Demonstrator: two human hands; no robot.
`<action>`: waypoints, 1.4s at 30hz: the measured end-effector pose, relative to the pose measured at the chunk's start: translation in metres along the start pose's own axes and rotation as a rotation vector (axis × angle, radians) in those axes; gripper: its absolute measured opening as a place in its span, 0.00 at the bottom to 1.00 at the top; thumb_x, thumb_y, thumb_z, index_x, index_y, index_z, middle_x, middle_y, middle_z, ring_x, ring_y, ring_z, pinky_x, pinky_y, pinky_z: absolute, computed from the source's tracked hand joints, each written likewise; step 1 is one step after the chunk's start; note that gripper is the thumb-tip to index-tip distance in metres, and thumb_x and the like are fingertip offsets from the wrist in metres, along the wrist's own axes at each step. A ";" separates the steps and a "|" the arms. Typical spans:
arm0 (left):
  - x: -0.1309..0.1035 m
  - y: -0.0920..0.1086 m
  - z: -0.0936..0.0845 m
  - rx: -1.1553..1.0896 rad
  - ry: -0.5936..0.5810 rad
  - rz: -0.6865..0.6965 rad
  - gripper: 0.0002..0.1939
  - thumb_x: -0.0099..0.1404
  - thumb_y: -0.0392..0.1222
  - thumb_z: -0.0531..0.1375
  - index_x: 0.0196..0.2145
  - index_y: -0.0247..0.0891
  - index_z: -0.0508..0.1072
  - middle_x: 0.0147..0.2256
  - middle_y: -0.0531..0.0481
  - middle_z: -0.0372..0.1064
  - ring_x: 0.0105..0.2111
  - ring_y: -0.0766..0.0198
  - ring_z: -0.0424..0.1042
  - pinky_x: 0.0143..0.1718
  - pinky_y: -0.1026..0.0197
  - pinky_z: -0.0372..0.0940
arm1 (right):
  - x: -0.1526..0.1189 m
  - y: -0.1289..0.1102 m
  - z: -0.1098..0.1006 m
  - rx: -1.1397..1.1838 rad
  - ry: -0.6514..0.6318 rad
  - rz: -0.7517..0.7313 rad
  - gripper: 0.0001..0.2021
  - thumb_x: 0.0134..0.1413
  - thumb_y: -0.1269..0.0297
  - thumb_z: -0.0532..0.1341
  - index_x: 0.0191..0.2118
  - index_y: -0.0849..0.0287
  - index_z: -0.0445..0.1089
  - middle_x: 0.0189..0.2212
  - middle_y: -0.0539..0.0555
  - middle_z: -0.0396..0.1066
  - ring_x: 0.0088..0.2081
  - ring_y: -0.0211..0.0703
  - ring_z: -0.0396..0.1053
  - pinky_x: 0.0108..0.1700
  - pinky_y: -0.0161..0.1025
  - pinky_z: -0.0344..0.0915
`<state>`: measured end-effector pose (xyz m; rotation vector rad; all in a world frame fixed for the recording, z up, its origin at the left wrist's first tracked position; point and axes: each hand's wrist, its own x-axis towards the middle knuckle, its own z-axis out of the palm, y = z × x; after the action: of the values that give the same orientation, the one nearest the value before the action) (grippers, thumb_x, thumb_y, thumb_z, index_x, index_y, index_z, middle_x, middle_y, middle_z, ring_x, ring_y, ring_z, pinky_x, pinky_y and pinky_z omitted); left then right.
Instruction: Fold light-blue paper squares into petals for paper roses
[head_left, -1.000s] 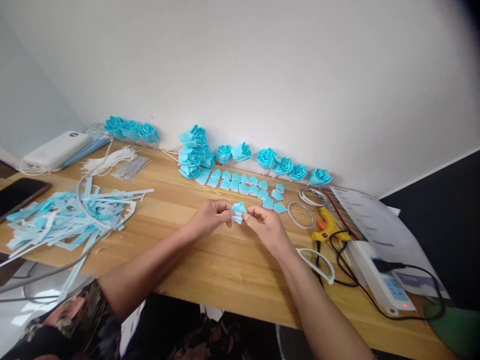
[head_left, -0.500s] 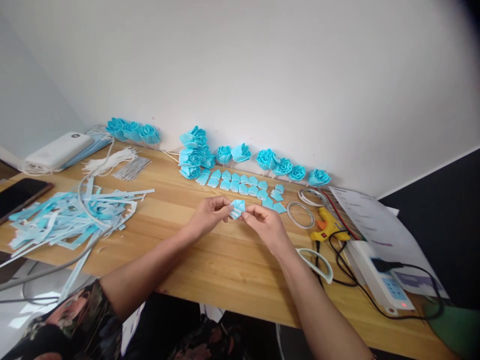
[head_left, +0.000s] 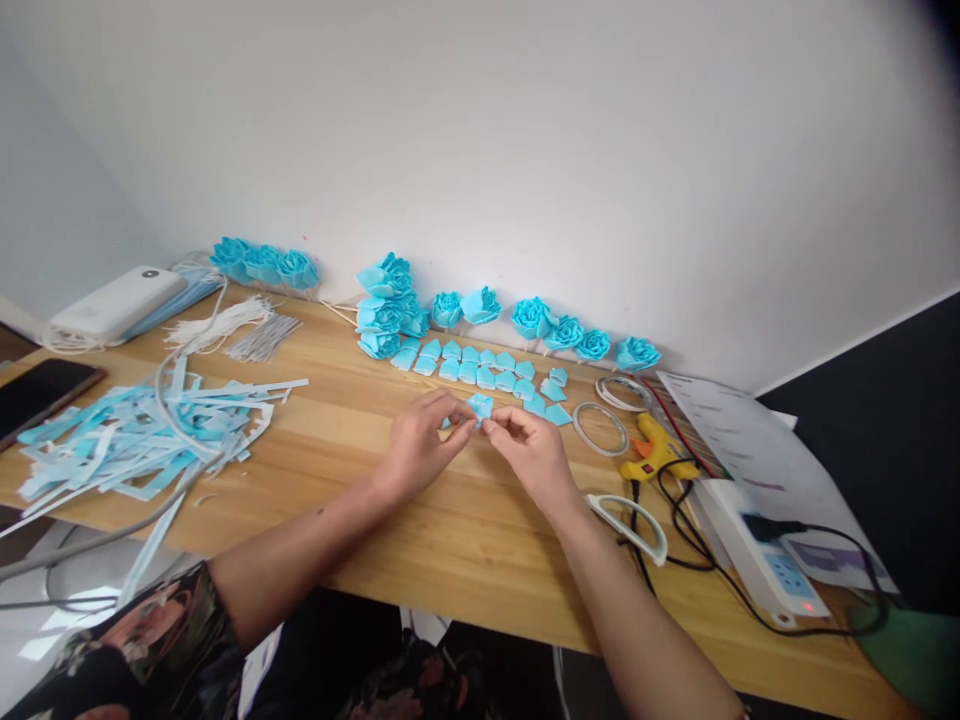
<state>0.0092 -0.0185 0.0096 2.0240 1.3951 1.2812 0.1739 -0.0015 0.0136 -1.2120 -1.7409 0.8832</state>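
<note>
A small light-blue petal [head_left: 481,405] of thin fabric-like material is pinched between my two hands over the middle of the table. My left hand [head_left: 425,440] has thumb and forefinger closed at the petal's lower left edge, which they partly cover. On the other side, my right hand [head_left: 527,447] grips its lower right edge between thumb and fingertips. Just beyond my fingers lie rows of similar cut petals [head_left: 467,372]. Behind those, finished blue flowers [head_left: 533,318] lean along the wall, and several more flowers [head_left: 386,310] are stacked in a pile.
On the left are blue and white strips [head_left: 142,430], a phone [head_left: 46,398], a white power bank [head_left: 120,300], white cords [head_left: 217,320] and grey wires [head_left: 264,338]. On the right are tape rolls [head_left: 600,430], a yellow glue gun [head_left: 658,450], cables and a power strip [head_left: 765,560].
My left hand has shifted right, and its fingers have come together near my right fingertips at the petal's lower edge. The petal is now more covered by my fingers.
</note>
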 end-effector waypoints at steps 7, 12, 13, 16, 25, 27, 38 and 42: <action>0.000 -0.003 0.000 0.041 0.006 -0.022 0.04 0.61 0.39 0.58 0.34 0.38 0.73 0.28 0.51 0.68 0.31 0.65 0.66 0.34 0.63 0.59 | -0.002 -0.006 0.000 -0.031 0.014 -0.022 0.07 0.51 0.63 0.60 0.27 0.59 0.72 0.25 0.50 0.72 0.29 0.39 0.68 0.34 0.34 0.62; 0.000 -0.004 0.001 0.086 0.006 -0.022 0.05 0.61 0.39 0.59 0.34 0.38 0.73 0.27 0.52 0.68 0.30 0.65 0.66 0.34 0.64 0.59 | -0.004 -0.011 0.001 -0.088 0.022 -0.077 0.07 0.50 0.66 0.59 0.26 0.59 0.72 0.25 0.50 0.73 0.30 0.40 0.70 0.36 0.35 0.63; 0.000 -0.004 0.002 0.092 0.004 -0.019 0.04 0.61 0.39 0.59 0.33 0.38 0.73 0.27 0.52 0.68 0.30 0.65 0.66 0.33 0.64 0.59 | -0.004 -0.011 0.001 -0.099 0.021 -0.091 0.07 0.50 0.66 0.58 0.26 0.58 0.72 0.26 0.50 0.74 0.30 0.41 0.70 0.37 0.35 0.63; 0.000 -0.004 0.002 0.109 -0.003 -0.012 0.04 0.61 0.38 0.58 0.32 0.38 0.73 0.27 0.52 0.68 0.30 0.65 0.66 0.33 0.64 0.59 | -0.003 -0.009 0.002 -0.136 0.026 -0.125 0.07 0.51 0.66 0.58 0.26 0.57 0.71 0.26 0.51 0.74 0.30 0.42 0.70 0.37 0.36 0.64; -0.001 -0.003 0.004 0.100 -0.005 -0.019 0.05 0.61 0.36 0.57 0.30 0.39 0.73 0.26 0.52 0.68 0.28 0.66 0.65 0.32 0.63 0.58 | -0.004 -0.006 0.003 -0.164 0.027 -0.138 0.07 0.51 0.66 0.58 0.27 0.56 0.72 0.27 0.51 0.75 0.31 0.42 0.71 0.38 0.38 0.65; -0.001 -0.004 0.004 0.093 -0.008 -0.007 0.06 0.61 0.36 0.56 0.30 0.39 0.73 0.25 0.52 0.68 0.28 0.66 0.64 0.32 0.64 0.58 | -0.003 -0.005 0.003 -0.167 0.025 -0.135 0.07 0.51 0.66 0.58 0.27 0.56 0.72 0.27 0.51 0.75 0.31 0.42 0.71 0.38 0.37 0.65; 0.000 -0.002 0.002 0.033 -0.025 -0.031 0.08 0.62 0.38 0.55 0.27 0.38 0.72 0.25 0.52 0.68 0.27 0.67 0.64 0.31 0.64 0.57 | -0.003 -0.007 0.003 -0.153 0.010 -0.117 0.07 0.51 0.66 0.58 0.26 0.57 0.71 0.26 0.50 0.74 0.30 0.41 0.70 0.37 0.36 0.64; 0.007 -0.005 -0.005 0.020 0.015 -0.102 0.09 0.61 0.39 0.55 0.25 0.37 0.72 0.24 0.53 0.68 0.26 0.68 0.64 0.29 0.66 0.57 | -0.002 -0.005 0.002 -0.086 0.011 -0.056 0.07 0.51 0.64 0.59 0.27 0.58 0.72 0.26 0.50 0.74 0.30 0.41 0.70 0.36 0.35 0.64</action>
<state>0.0030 -0.0110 0.0122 1.9324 1.5030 1.2462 0.1709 -0.0050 0.0173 -1.2150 -1.8114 0.7743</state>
